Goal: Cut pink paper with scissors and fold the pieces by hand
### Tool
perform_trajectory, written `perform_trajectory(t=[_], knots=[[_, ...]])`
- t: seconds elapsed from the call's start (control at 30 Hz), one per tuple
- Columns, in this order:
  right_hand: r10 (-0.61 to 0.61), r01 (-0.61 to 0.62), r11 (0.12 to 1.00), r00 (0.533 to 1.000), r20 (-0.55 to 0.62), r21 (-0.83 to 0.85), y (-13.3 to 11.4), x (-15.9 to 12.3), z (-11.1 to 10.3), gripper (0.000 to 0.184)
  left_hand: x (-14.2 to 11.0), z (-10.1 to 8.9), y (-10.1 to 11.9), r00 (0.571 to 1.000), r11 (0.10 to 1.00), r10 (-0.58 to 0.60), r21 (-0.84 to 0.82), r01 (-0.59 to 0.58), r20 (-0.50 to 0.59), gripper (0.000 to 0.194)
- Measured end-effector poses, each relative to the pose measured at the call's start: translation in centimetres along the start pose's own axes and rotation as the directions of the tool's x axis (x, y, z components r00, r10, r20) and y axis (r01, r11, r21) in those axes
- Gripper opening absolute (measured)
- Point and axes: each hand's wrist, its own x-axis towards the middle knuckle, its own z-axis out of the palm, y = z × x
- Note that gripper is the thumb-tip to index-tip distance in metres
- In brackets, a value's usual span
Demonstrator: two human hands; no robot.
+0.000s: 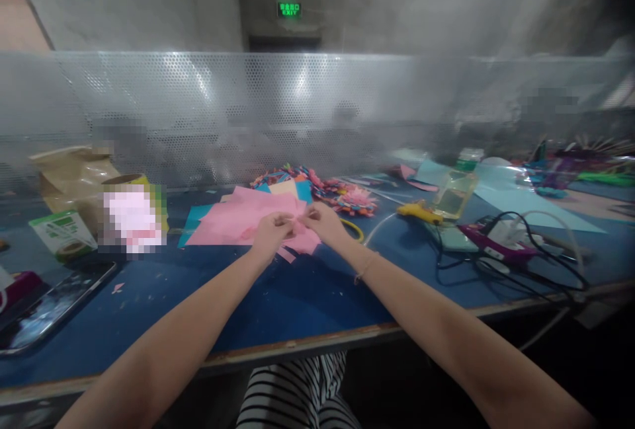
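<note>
Both arms reach out over a blue table [278,303]. My left hand [270,234] and my right hand [322,221] meet above a stack of pink paper sheets [233,221], each pinching an end of a small pink paper piece [296,221] between fingertips. The fingers of both hands are closed in a pinch. A thin bracelet circles my right wrist. Blue paper sheets [191,221] stick out from under the pink stack.
Finished paper flowers [347,199] lie behind the pink stack. A yellow glue gun [419,212], a clear bottle [454,194], a power strip with black cables [501,247], a phone [49,310], a brown paper bag [72,178] and a perforated metal screen [248,118] surround the work spot.
</note>
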Motion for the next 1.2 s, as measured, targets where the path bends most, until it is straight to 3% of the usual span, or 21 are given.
perform_trajectory(t=[0.13,0.37,0.47,0.63,0.83,1.03,1.2], knots=[[-0.126,0.14,0.973,0.988,0.084,-0.184,-0.4,-0.4,0.1,0.014,0.1,-0.2,-0.1,0.994,0.999,0.039,0.024,-0.037,-0.101,0.028],[-0.319,0.382,0.848,0.922,0.22,-0.367,-0.1,-0.6,0.5,0.017,-0.4,0.0,0.5,0.994,1.0,0.014,0.002,-0.014,-0.11,0.032],[-0.355,0.41,0.827,0.911,0.208,-0.384,0.6,-0.4,0.6,0.018,-0.5,0.1,0.6,0.995,1.0,-0.023,-0.018,0.021,-0.102,0.036],[-0.314,0.33,0.884,0.944,0.103,-0.332,1.2,-0.3,0.8,0.021,-0.5,0.1,0.4,0.996,1.0,0.013,-0.002,-0.013,-0.083,0.034],[-0.11,0.113,0.991,0.993,0.046,-0.074,-0.1,-0.5,0.6,0.018,-0.2,-0.2,0.0,0.985,0.983,0.171,0.074,-0.17,-0.004,0.029],[-0.052,0.048,0.997,0.996,0.071,0.058,-0.9,-0.4,0.5,0.016,-0.8,0.3,0.6,0.933,0.894,0.359,0.283,-0.347,0.012,0.023],[0.124,-0.151,0.943,0.986,0.108,0.297,-0.2,-0.2,0.6,0.026,-1.0,0.5,0.4,0.903,0.824,0.43,0.404,-0.398,0.013,0.023]])
